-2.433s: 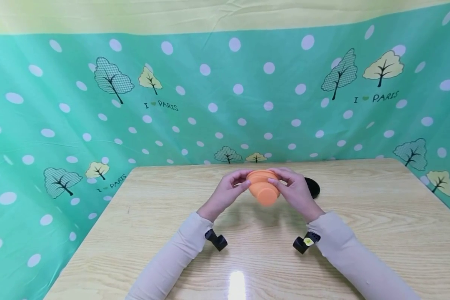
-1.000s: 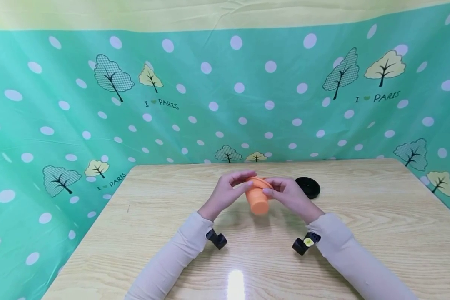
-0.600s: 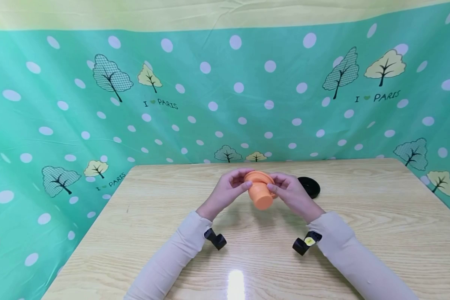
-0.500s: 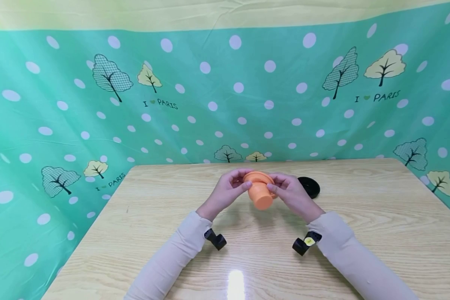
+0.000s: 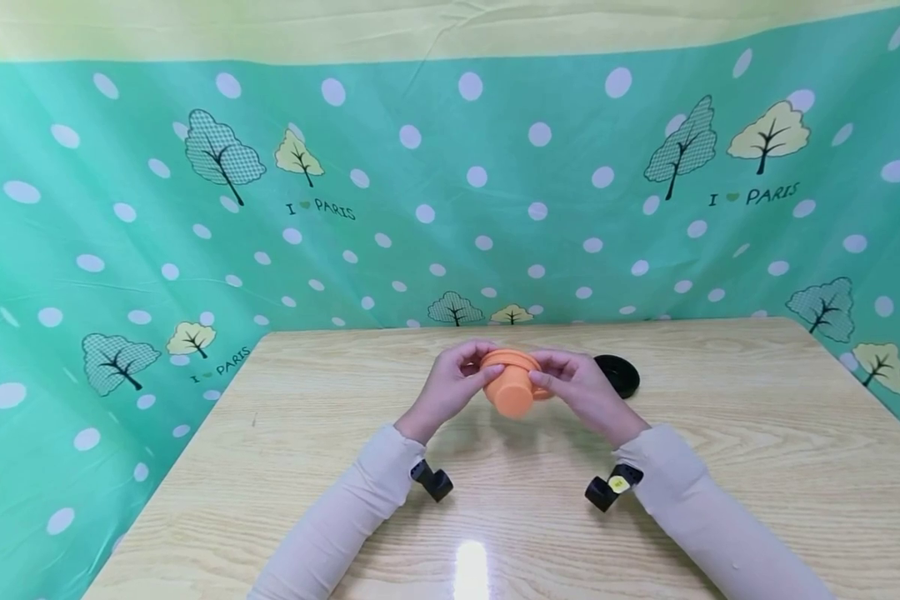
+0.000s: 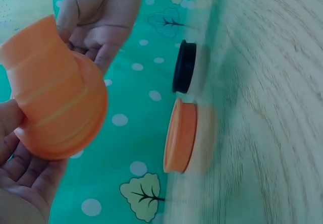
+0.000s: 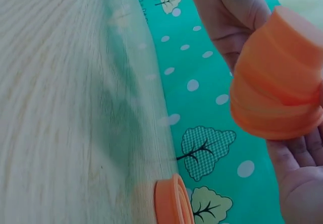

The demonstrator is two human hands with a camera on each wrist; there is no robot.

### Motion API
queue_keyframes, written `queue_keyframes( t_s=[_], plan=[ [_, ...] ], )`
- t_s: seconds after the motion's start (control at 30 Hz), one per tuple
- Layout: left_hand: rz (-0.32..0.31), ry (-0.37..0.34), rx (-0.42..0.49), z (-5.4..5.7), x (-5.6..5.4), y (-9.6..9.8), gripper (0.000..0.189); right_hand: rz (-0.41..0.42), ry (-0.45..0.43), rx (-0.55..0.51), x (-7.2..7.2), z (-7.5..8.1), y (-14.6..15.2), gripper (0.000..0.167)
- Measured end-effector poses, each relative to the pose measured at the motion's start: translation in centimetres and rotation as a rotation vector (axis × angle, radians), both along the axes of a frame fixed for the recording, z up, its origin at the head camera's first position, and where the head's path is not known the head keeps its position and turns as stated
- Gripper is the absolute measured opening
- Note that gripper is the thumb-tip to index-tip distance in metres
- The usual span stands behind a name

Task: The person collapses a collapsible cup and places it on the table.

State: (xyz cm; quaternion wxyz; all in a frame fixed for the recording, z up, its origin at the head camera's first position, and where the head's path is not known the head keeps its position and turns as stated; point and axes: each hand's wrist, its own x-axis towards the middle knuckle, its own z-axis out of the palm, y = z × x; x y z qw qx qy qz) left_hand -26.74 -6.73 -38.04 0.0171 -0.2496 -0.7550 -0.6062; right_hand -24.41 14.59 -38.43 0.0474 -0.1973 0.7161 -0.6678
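A ribbed orange collapsible cup is held between both hands, raised above the wooden table, its narrow end tilted down toward me in the head view. My left hand grips its left side near the wide rim, thumb on the wall and fingers behind. On the opposite side my right hand grips it, thumb pressed against the wall. The left wrist view shows the cup partly unfolded, with stepped folds and a bulge to one side. In the right wrist view, the cup wall is creased and bent.
A round, shallow black piece lies on the table beyond my right hand. Beside it stands a low orange piece with a flared rim, largely hidden behind the hands in the head view. A polka-dot green curtain hangs behind the table.
The cup was turned and bent between the hands: its narrow end swung left and stretched out, then tipped toward me. Both hands shifted slightly, keeping their grip; more of the black piece shows.
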Motion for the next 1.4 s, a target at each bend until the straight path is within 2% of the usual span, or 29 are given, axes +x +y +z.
queue_keyframes(
  t_s=[0.13,0.3,0.5,0.7,0.77,1.0,1.23,1.3,1.4],
  plan=[
    [-0.023,-0.017,0.000,0.0,0.0,-0.1,0.030,0.011,-0.033,0.013,0.1,0.1,0.1,0.040],
    [-0.065,-0.028,-0.034,0.0,0.2,-0.1,0.036,0.023,-0.021,0.058,0.2,0.3,-0.1,0.039],
    [-0.070,0.013,-0.066,0.0,0.6,0.2,0.034,0.005,0.018,0.171,0.6,0.7,-0.3,0.037],
    [-0.087,0.020,-0.111,0.2,1.0,0.6,0.033,0.077,0.053,0.285,0.6,0.7,-0.2,0.033],
    [-0.092,0.008,-0.096,0.2,1.0,0.5,0.034,0.087,0.049,0.274,0.6,0.7,-0.1,0.032],
    [-0.094,0.015,-0.048,0.4,0.5,-0.3,0.034,0.040,0.016,0.167,0.4,0.6,0.0,0.035],
    [-0.184,-0.110,0.046,0.3,0.0,-0.6,0.039,0.004,0.021,0.022,0.2,0.7,0.3,0.036],
    [-0.200,-0.121,0.053,0.3,0.0,-0.5,0.041,-0.004,0.035,-0.002,0.2,0.7,0.3,0.035],
    [-0.187,-0.096,0.051,0.4,0.1,-0.4,0.041,0.000,0.039,-0.030,0.2,0.7,0.3,0.035]
  ],
)
